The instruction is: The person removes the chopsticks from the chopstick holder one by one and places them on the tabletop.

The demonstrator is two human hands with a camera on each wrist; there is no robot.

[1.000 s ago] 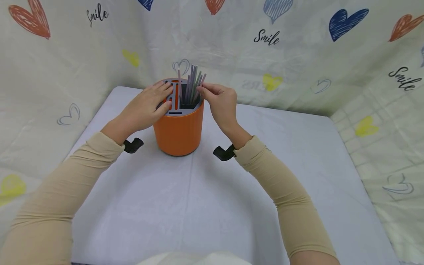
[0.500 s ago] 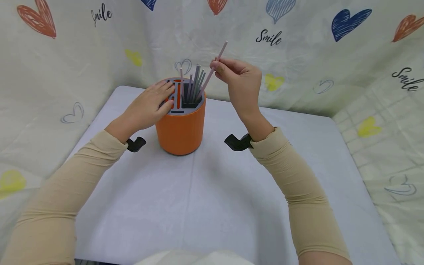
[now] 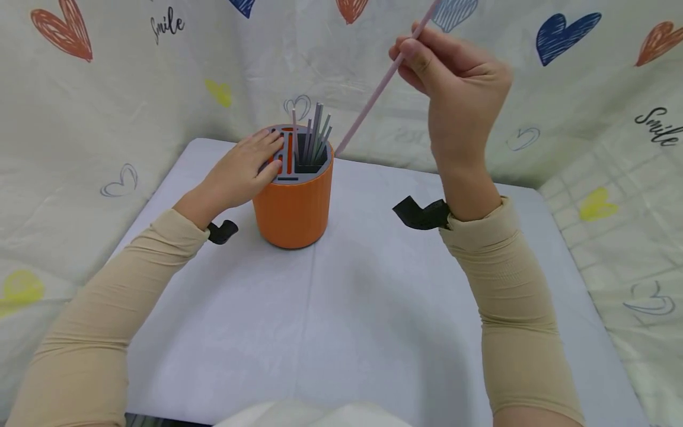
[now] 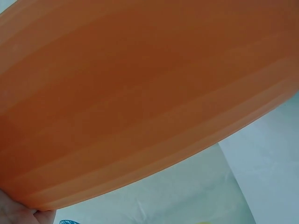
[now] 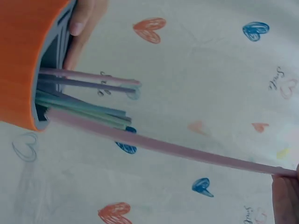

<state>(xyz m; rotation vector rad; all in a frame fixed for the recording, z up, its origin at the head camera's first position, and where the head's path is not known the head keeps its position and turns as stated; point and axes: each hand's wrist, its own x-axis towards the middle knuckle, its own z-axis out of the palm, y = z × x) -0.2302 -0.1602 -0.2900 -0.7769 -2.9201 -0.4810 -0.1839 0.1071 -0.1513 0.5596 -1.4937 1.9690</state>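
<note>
A pink drinking straw [image 3: 373, 98] is pinched between the thumb and fingers of my right hand [image 3: 461, 89], raised to the right of an orange holder [image 3: 292, 216]. The straw slants, its lower end close to the holder's right rim; whether it touches is hard to tell. Several other straws [image 5: 88, 107], pink, bluish and greenish, lean in the holder's dark open compartment. My left hand [image 3: 240, 163] rests on the left of the holder's grey slotted top, fingers extended and covering some slots. The left wrist view is mostly orange wall [image 4: 149, 93], with a bit of hand at its lower left.
The holder stands upright toward the back of a table with a white cloth [image 3: 363, 332]. A pale curtain [image 3: 373, 71] printed with hearts and "Smile" hangs behind and at the sides. Each wrist carries a black camera mount [image 3: 421, 214].
My right hand has drawn the pink straw up and to the right, out from among the other straws. My left hand has stayed on the holder's top.
</note>
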